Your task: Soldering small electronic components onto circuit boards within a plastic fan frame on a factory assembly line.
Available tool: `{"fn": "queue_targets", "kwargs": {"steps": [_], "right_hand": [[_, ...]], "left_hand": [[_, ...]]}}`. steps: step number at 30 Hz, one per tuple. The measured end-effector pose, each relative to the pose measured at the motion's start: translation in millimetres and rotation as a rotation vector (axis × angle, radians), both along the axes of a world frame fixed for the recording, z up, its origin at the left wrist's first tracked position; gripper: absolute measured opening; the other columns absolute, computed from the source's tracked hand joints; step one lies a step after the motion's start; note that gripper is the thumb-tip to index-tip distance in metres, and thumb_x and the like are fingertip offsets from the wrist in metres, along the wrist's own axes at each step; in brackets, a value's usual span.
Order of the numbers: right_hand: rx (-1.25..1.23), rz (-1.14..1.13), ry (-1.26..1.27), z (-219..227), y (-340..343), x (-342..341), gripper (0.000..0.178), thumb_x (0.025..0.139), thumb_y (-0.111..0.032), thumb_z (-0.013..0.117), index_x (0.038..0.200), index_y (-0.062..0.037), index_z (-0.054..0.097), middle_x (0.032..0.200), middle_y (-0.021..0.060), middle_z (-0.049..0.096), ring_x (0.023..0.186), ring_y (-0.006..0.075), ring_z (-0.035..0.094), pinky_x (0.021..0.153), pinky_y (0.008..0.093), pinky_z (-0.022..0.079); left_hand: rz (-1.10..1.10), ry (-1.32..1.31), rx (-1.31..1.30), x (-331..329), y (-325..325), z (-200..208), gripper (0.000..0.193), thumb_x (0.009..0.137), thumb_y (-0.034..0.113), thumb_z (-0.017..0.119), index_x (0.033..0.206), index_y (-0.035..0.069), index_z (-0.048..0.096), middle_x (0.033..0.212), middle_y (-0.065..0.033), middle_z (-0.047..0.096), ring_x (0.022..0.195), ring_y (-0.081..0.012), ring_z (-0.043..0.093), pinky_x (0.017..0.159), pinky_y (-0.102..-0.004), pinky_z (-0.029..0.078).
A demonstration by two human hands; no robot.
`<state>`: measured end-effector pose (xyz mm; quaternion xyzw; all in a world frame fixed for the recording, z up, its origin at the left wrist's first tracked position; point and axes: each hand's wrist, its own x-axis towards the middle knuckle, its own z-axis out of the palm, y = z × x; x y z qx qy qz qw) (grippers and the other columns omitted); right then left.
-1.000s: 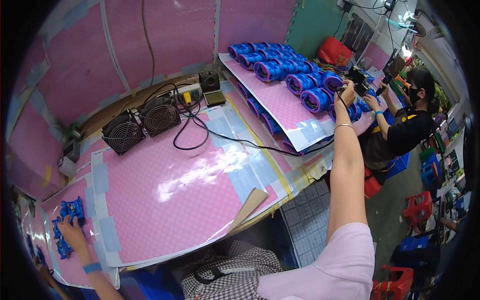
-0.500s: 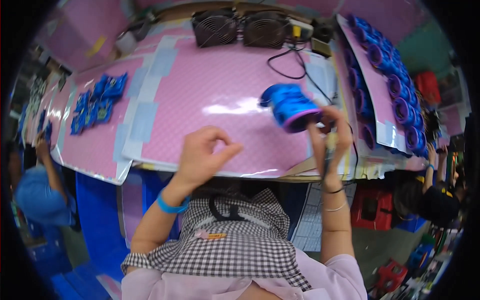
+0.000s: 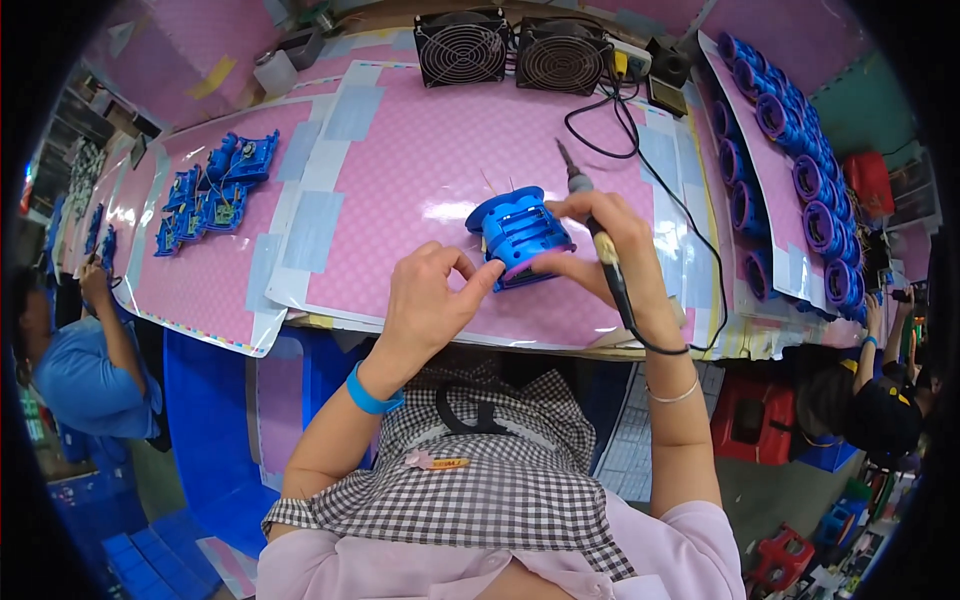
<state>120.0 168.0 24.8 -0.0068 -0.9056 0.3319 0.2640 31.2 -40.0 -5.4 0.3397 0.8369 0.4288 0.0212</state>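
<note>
A blue, round-ended plastic housing (image 3: pixel 522 235) with a pink ring and thin wires lies over the pink work surface in front of me. My left hand (image 3: pixel 428 305) is curled at its lower left, the thumb against its edge. The fingers and thumb of my right hand (image 3: pixel 628 255) close on its right side. That hand also carries a soldering iron (image 3: pixel 578 180) across the palm, its tip pointing up and away from me. The iron's black cord (image 3: pixel 700 240) loops along the right. Part of the ring is hidden by my right thumb.
Two black fans (image 3: pixel 462 50) stand at the back edge, beside a soldering iron stand (image 3: pixel 668 85). Several blue housing parts (image 3: pixel 215 190) lie on the left sheet. Rows of blue housings (image 3: pixel 820 180) fill a rack at the right. Co-workers (image 3: pixel 90 365) sit on both sides.
The housing has moved left and turned, lying lower before me. My left hand has come to it. The soldering iron now points up and away in my right hand.
</note>
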Motion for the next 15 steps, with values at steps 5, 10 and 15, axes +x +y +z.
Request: {"fn": "queue_targets", "kwargs": {"steps": [5,10,15], "right_hand": [[-0.102,0.017,-0.101,-20,3,10,0.026,0.076,0.004,0.073,0.095,-0.0014,0.057,0.106,0.0144,0.071,0.078,0.0165,0.068,0.068,0.0272,0.055],[-0.088,-0.199,0.178,9,20,-25,0.019,0.082,-0.002,0.070,0.094,-0.0037,0.056,0.100,0.0155,0.071,0.070,0.0203,0.067,0.058,0.0286,0.053],[0.220,-0.406,0.061,-5,41,-27,0.026,0.078,-0.007,0.077,0.095,-0.0033,0.058,0.091,0.0125,0.070,0.070,0.0219,0.068,0.057,0.0300,0.050]], "left_hand": [[-0.044,-0.086,-0.003,-4,8,1,0.033,0.078,0.029,0.077,0.070,-0.001,0.067,0.070,-0.0135,0.063,0.062,-0.0237,0.059,0.056,-0.0352,0.044],[-0.013,0.011,-0.045,-9,19,-8,0.039,0.078,0.033,0.075,0.067,-0.003,0.065,0.067,-0.0164,0.063,0.060,-0.0274,0.061,0.056,-0.0383,0.045],[-0.047,-0.019,-0.179,-12,17,-20,0.043,0.078,0.034,0.073,0.059,-0.003,0.062,0.055,-0.0192,0.057,0.049,-0.0327,0.057,0.048,-0.0403,0.042]]}}
